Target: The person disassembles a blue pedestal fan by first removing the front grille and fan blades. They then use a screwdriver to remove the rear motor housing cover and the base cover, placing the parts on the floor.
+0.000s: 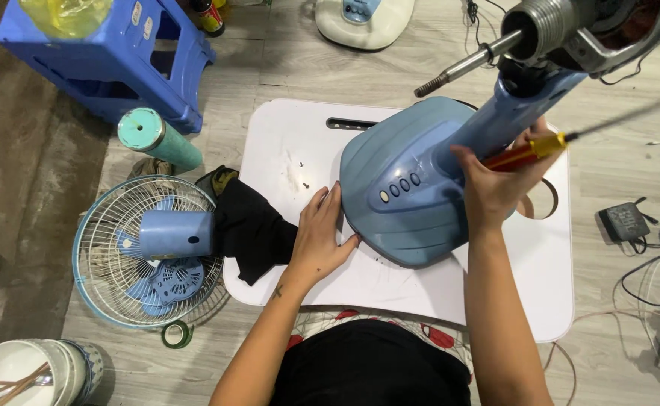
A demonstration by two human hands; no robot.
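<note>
Pale blue fan base [405, 195], row of cream and dark oval buttons, under left hand [321, 239]. Red-and-yellow screwdriver handle [527, 153] in right hand [495, 184]. White lap table [300, 150] beneath both hands, scuffed grey. Black cloth [251, 229] just left of left hand. Beyond it, white wire fan grille [101, 256], light blue motor cover [176, 233] on top, blue blades showing through. Teal cylinder [157, 137] farther up-left, royal blue plastic stool [112, 60] past it. Red-and-white patterned fabric [330, 319] below left wrist. Grey wood-grain floor [616, 165] right of right hand.
</note>
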